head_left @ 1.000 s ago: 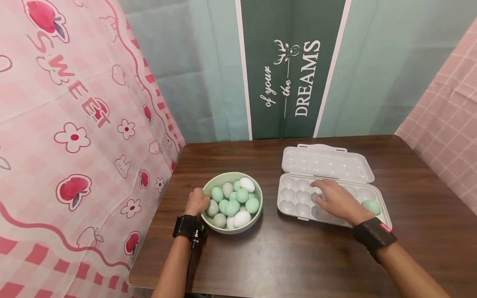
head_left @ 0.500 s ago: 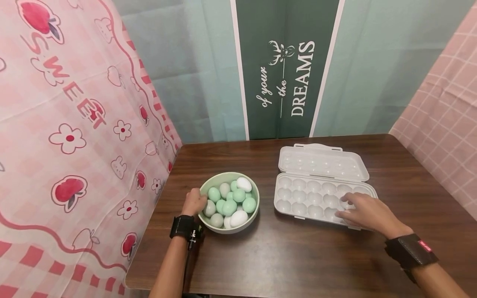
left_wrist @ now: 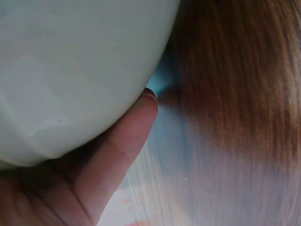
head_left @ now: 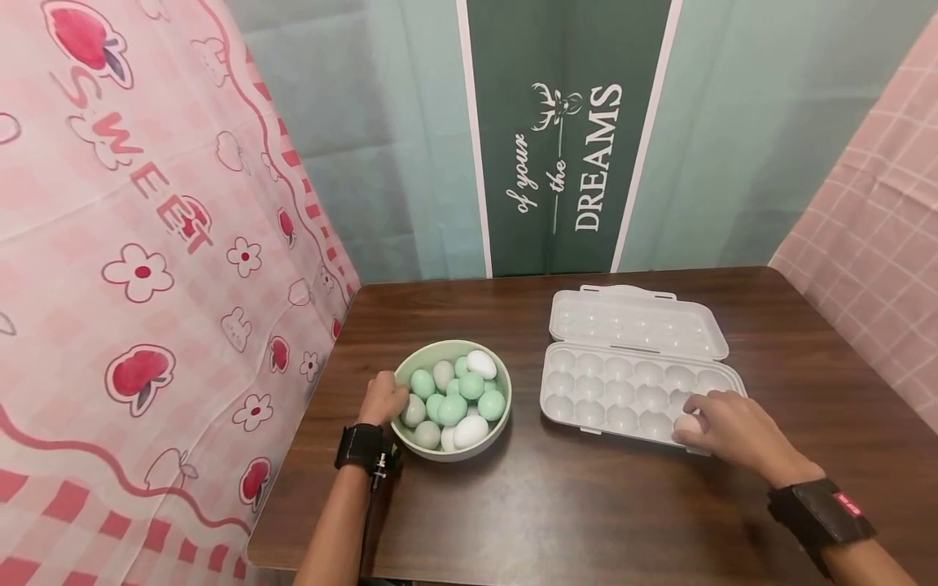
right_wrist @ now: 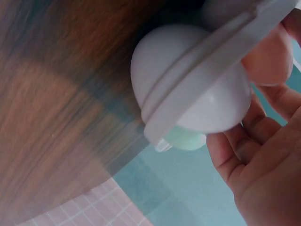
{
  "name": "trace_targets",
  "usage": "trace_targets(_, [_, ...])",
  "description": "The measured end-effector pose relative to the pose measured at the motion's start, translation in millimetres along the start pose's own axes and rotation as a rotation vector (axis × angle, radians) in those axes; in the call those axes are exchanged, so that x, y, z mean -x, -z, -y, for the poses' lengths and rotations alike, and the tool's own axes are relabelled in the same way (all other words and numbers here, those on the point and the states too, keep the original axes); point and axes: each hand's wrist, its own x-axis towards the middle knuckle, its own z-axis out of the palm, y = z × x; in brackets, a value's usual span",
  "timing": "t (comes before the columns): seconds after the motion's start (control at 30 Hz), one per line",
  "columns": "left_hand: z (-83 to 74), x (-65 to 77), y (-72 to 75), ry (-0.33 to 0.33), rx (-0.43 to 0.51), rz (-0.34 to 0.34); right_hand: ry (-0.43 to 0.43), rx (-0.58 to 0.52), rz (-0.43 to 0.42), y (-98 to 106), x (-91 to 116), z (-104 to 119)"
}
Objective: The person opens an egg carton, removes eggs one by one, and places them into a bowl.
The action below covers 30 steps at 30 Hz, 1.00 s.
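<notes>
My left hand (head_left: 383,399) grips the left rim of a pale green bowl (head_left: 454,456). In the left wrist view one finger (left_wrist: 124,141) lies along the bowl's smooth outer wall. Mint, grey-green and white eggs (head_left: 452,408) fill the bowl. My right hand (head_left: 740,435) is at the front right of an open white egg carton (head_left: 601,430). Between its thumb and fingers it pinches a pinkish egg (head_left: 690,426) at a front-row cup. The right wrist view shows a white egg (right_wrist: 221,106) at the carton's end and a mint egg (right_wrist: 186,139) behind it. My right hand hides this end from the head.
The carton's hinged lid (head_left: 645,321) lies folded back behind the cups. Both containers stand on a dark brown wooden table (head_left: 513,521). A green curtain (head_left: 396,163) hangs behind, with pink cloths at the left and right.
My right hand has moved from over the middle of the carton to its front right and now pinches the pinkish egg. The left hand stays on the bowl's rim.
</notes>
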Motion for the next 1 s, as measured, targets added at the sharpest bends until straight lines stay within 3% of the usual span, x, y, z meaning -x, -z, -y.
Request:
trace_targets(0.33, [-1.7,0.9,-1.9,0.038,-0.001,0.027,-0.091,-0.064,0.060,3.2,0.6,6.0])
trace_targets(0.63, [-3.1,-0.4,0.5,0.033,-0.010,0.017,0.091,-0.162,-0.193,-4.6,-14.2,11.8])
trace_targets(0.73, [-4.4,-1.5,2.9,0.026,-0.015,0.011,0.100,-0.201,-0.214,-6.7,-27.5,27.3])
trace_targets(0.8, [-4.9,-1.6,3.7,0.028,-0.012,0.011,0.089,-0.235,-0.184,-8.2,-38.1,42.9])
trace_targets(1.0, [-3.5,-0.2,2.0,0.027,-0.008,0.004,0.137,-0.354,-0.124,-16.3,-75.2,103.7])
